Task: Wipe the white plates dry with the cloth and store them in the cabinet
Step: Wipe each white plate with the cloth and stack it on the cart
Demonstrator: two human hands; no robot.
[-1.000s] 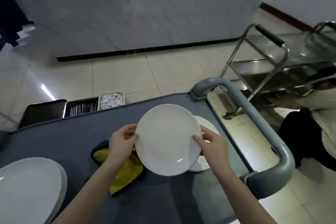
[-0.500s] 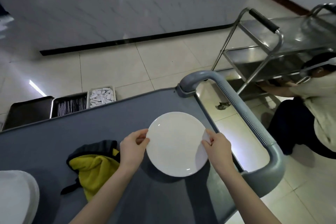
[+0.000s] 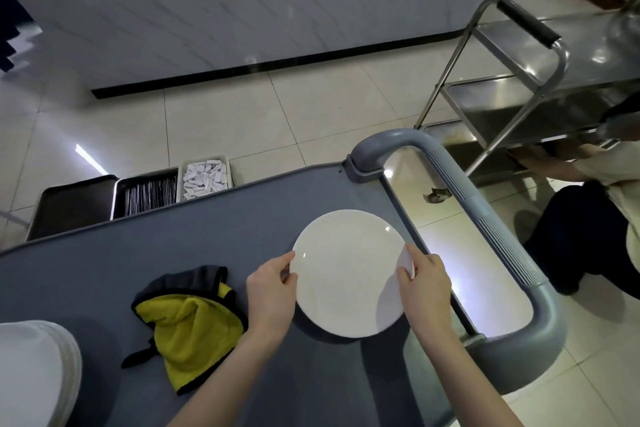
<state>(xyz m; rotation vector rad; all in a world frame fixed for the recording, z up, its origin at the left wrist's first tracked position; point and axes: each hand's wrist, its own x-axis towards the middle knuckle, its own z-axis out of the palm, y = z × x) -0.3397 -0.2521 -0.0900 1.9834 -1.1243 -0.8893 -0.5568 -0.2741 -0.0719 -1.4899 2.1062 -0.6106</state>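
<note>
A round white plate sits low over the right end of the grey cart top. My left hand pinches its left rim and my right hand pinches its right rim. Whether the plate rests on the cart or hovers just above it I cannot tell. A thin white sliver of a second rim shows at its right side. The yellow cloth with a dark border lies crumpled on the cart, left of my left hand and touched by neither hand. A stack of white plates stands at the bottom left corner.
The cart's grey loop handle curves round its right end. Beyond it stands a steel trolley, with a crouching person beside it. Metal trays of utensils and white packets sit past the cart's far edge, before a marble counter front.
Both hands carried the plate from above the cloth to the right and down, low over the cart's right end. The cloth now lies uncovered.
</note>
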